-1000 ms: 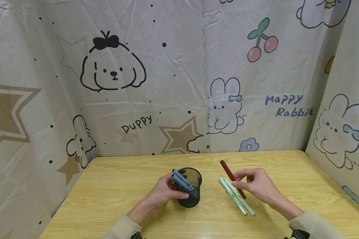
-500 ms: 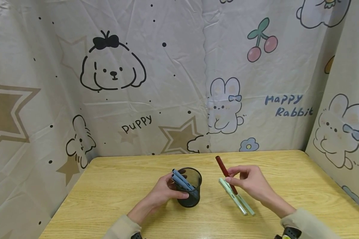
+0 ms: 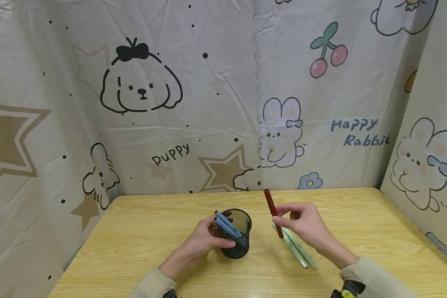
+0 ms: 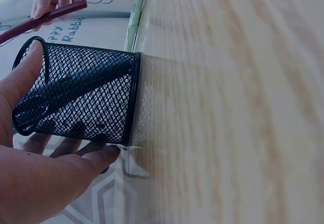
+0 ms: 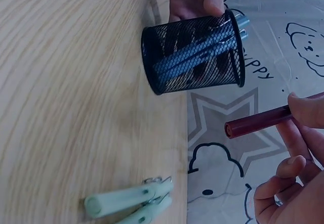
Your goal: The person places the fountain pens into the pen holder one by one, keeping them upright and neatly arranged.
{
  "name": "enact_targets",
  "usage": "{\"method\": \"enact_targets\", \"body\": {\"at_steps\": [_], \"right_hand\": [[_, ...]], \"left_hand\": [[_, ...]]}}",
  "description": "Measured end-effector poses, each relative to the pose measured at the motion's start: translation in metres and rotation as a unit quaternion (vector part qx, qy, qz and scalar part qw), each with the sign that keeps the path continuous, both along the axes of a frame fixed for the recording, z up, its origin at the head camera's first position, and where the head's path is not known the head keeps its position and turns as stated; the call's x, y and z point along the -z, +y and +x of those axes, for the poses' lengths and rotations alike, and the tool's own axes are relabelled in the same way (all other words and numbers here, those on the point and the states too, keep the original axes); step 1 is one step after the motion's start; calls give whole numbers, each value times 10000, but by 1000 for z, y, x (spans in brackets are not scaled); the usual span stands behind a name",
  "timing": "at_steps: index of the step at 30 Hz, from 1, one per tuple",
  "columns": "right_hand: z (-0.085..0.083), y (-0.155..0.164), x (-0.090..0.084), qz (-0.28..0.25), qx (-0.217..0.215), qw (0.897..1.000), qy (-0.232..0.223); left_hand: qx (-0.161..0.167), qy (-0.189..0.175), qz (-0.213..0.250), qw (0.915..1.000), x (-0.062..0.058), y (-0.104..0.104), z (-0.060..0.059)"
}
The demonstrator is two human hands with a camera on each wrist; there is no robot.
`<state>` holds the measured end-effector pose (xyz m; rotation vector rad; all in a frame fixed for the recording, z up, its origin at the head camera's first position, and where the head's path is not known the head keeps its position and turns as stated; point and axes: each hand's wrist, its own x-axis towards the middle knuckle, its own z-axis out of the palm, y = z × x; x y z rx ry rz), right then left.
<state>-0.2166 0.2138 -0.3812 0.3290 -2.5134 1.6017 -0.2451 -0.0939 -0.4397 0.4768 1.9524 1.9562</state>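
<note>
Dark red pen (image 3: 270,201) has slid over toward the cup side since a second ago, and the right hand (image 3: 301,223) moved along with it, pinching it between thumb and fingers. It's tilted, held above the table (image 3: 145,236), partly in front of the two light green pens (image 3: 291,249) lying side by side on the wood. Left hand (image 3: 205,241) hasn't really budged: it's got the black mesh cup (image 3: 235,251) gripped, thumb near the rim and fingers round the far side. Cup's standing upright, with blue pens (image 3: 226,225) leaning inside and their ends poking past the rim. Cartoon-print cloth (image 3: 216,120) hangs behind.
</note>
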Motion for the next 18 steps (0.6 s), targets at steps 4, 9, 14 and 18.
{"method": "enact_targets", "body": {"at_steps": [4,9,14,18], "right_hand": [[-1,-7,-4,-33,-36,10000,20],[-1,-16,-7,-72,-112,9998,145],[-3,-24,-10,-156,-196,9993,271],[-4,-30,-12,-206,-265,9990,311]], "left_hand": [[-14,-11,-7,10000,0,0,0],[-27,-32,-30,10000,0,0,0],[-75,-32,-88,9999,-2,0,1],[-99,-21,-129,9999,-2,0,2]]}}
